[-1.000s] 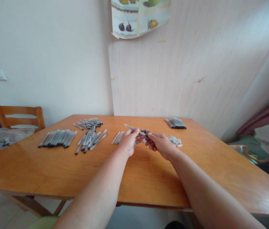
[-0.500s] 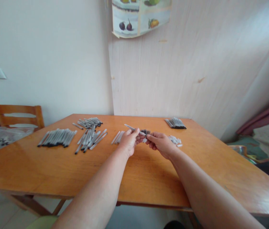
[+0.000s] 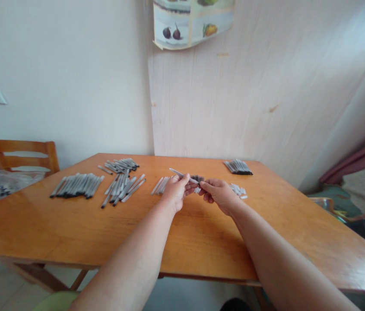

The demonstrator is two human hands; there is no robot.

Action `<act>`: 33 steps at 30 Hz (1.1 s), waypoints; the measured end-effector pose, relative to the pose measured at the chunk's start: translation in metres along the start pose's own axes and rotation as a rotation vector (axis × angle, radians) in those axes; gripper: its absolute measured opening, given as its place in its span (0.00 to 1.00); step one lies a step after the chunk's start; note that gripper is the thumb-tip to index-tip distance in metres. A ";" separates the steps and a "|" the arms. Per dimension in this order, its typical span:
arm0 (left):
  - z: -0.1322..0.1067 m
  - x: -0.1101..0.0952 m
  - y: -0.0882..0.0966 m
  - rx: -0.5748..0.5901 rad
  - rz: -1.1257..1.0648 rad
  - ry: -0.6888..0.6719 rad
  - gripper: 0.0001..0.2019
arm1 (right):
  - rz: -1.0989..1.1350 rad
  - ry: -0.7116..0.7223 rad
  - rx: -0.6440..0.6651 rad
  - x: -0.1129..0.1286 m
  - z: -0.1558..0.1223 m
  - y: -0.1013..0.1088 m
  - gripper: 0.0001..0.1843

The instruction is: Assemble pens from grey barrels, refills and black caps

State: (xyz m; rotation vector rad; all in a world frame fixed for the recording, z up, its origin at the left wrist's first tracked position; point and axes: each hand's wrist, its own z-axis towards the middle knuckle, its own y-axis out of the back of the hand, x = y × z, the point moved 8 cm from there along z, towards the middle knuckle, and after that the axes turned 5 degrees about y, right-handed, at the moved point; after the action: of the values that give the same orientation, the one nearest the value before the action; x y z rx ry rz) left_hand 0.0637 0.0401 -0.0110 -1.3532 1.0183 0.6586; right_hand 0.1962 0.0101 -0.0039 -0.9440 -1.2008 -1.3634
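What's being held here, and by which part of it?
A slim, whitish plastic pen: the left hand grips its middle, the right hand pinches its right end.

Pen (image 3: 176, 172) between left hand (image 3: 176, 190) and right hand (image 3: 216, 193) barring the middle, open worktop (image 3: 287, 211) to their right, bare strip along its near left, loose pens (image 3: 122, 187) and pen row (image 3: 78, 185) obstructing beyond, white pieces (image 3: 238, 190) beside right hand

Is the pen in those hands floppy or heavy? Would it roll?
The pen is probably stiff, since it sticks out straight from the left hand. It looks very slim, so it's likely light. Its stick shape might roll, though its roundness is unclear.
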 end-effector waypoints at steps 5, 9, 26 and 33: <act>0.002 0.003 0.002 -0.013 0.004 0.010 0.08 | -0.045 0.007 -0.032 0.002 0.000 0.004 0.11; 0.004 0.004 0.005 -0.027 -0.036 0.025 0.09 | -0.093 0.020 -0.048 0.005 0.000 0.007 0.08; 0.011 0.006 0.015 -0.055 -0.139 0.052 0.07 | -0.454 0.055 -0.289 0.001 0.012 0.082 0.12; 0.014 0.004 0.017 -0.071 -0.109 0.038 0.07 | -0.908 -0.068 -0.130 -0.021 0.018 0.101 0.05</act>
State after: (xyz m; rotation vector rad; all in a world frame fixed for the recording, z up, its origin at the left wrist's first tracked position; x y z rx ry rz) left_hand 0.0537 0.0553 -0.0236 -1.4769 0.9513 0.5939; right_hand 0.2971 0.0359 -0.0050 -0.5223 -1.7073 -2.1411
